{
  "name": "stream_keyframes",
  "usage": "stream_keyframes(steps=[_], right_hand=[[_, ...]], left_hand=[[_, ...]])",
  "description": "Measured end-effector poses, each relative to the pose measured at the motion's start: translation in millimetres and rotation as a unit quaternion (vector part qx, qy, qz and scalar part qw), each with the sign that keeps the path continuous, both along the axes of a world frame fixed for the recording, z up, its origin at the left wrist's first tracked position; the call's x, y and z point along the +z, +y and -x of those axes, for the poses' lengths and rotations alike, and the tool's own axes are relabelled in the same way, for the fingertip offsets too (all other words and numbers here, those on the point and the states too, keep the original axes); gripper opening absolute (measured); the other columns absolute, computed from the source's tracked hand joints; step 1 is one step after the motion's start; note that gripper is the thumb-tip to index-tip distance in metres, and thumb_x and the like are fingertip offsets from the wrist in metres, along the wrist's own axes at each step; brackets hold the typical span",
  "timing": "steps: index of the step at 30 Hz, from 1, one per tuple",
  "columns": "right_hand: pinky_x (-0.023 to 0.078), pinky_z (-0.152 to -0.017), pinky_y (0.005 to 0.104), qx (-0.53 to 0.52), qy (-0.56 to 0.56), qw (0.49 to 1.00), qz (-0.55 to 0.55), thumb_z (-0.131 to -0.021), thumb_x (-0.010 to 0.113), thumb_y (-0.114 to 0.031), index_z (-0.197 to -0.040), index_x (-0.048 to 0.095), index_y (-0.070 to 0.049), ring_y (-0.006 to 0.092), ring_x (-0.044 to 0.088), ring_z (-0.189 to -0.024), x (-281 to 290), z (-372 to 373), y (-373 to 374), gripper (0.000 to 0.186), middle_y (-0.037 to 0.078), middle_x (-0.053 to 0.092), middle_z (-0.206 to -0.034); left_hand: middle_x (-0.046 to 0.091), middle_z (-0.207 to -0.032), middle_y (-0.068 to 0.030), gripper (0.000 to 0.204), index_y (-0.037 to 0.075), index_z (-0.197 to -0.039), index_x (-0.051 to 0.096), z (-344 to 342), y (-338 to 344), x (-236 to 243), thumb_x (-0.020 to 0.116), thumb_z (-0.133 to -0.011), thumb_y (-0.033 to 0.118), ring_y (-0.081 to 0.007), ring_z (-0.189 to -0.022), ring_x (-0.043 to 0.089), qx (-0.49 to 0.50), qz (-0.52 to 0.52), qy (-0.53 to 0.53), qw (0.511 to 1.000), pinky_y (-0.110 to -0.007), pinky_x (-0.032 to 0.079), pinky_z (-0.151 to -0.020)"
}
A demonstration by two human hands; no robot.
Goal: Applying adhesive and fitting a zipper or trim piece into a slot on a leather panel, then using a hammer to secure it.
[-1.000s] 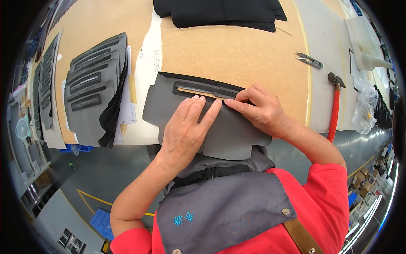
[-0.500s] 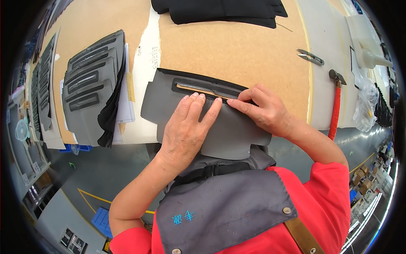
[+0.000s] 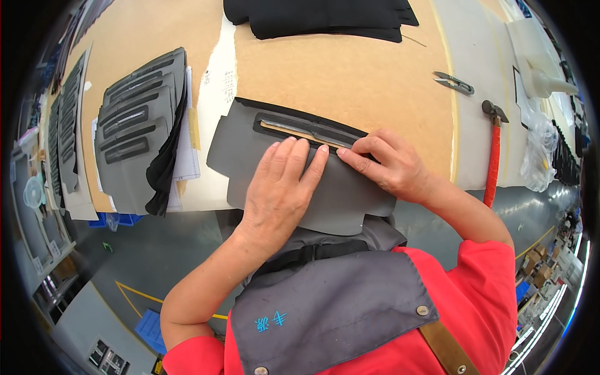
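Observation:
A dark grey flat panel [image 3: 232, 149] with notched corners lies at the table's front edge and partly overhangs it. Near its far side runs a long narrow slot framed in black [image 3: 267, 117], through which the tan board shows. My left hand [image 3: 278, 190] rests on the panel, fingers stretched out and fingertips along the slot's near edge. At the slot's right end my right hand [image 3: 390, 167] has thumb and forefinger pinched together on the panel's black edging. What exactly sits between those fingertips is partly hidden.
A stack of similar slotted grey panels [image 3: 140, 109] lies at left, with more beyond. Black fabric pieces [image 3: 325, 19] lie at the back. At right are thread snips [image 3: 454, 83], a red-handled hammer [image 3: 493, 153] and a clear plastic bag [image 3: 539, 156]. A tan board [image 3: 350, 75] covers the tabletop.
The panel has turned slightly and its near edge has shifted a little left. Both hands stay at almost the same places on the slot's near edge.

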State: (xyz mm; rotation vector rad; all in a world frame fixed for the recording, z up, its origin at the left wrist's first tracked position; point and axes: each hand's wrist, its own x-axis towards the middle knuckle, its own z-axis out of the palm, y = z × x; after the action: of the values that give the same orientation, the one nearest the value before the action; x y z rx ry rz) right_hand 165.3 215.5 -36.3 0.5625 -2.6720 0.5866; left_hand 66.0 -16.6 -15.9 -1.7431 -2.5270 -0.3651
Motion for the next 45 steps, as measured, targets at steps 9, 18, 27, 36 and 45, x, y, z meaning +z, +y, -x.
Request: stream_keyframes(steps=[9,18,27,36,45], right_hand=[[0.053,-0.071,0.0327,-0.029,-0.021,0.999,0.021,-0.076,0.068,-0.007,-0.106,0.072,-0.003,0.0227,0.061,-0.084,-3,-9,-2,0.031,0.006,0.063,-0.095],[0.052,-0.069,0.0341,-0.015,0.011,1.0,0.004,-0.075,0.069,-0.005,-0.108,0.072,-0.004,0.0228,0.058,-0.08,1,-9,-1,0.033,0.005,0.063,-0.093],[0.049,-0.064,0.0332,-0.07,-0.036,0.994,0.076,-0.077,0.078,-0.001,-0.102,0.073,-0.005,0.0222,0.056,-0.078,-2,-21,0,0.026,0.005,0.062,-0.089],[0.049,-0.066,0.0341,-0.115,-0.068,0.979,0.152,-0.076,0.081,-0.003,-0.098,0.073,-0.008,0.0232,0.056,-0.078,5,-24,2,0.024,0.005,0.062,-0.088],[0.048,-0.068,0.035,-0.13,-0.095,0.975,0.15,-0.077,0.081,-0.005,-0.095,0.072,-0.008,0.0236,0.056,-0.078,4,-26,-3,0.02,0.005,0.061,-0.088]], left_hand=[[0.054,-0.126,-0.0102,0.05,0.005,-0.134,0.062,-11,9,-1,0.062,-0.085,0.005,-0.0268,-0.121,0.056,-0.015,-0.005,-0.007,1.0,-0.04,0.047,-0.107],[0.054,-0.13,-0.011,0.05,0.001,-0.136,0.059,-20,11,0,0.061,-0.086,0.006,-0.026,-0.123,0.055,-0.007,0.023,-0.01,1.0,-0.04,0.046,-0.109],[0.054,-0.132,-0.012,0.051,0.005,-0.139,0.058,-26,13,-2,0.06,-0.088,0.006,-0.0252,-0.126,0.054,-0.01,0.027,-0.039,0.999,-0.042,0.045,-0.11],[0.054,-0.131,-0.0118,0.052,0.003,-0.138,0.058,-29,17,-1,0.062,-0.086,0.004,-0.0262,-0.125,0.055,-0.028,0.014,-0.047,0.998,-0.039,0.046,-0.109],[0.053,-0.13,-0.0114,0.055,0.0,-0.138,0.057,-29,19,0,0.063,-0.084,0.0,-0.0265,-0.124,0.055,-0.014,0.002,-0.083,0.996,-0.037,0.046,-0.107]])
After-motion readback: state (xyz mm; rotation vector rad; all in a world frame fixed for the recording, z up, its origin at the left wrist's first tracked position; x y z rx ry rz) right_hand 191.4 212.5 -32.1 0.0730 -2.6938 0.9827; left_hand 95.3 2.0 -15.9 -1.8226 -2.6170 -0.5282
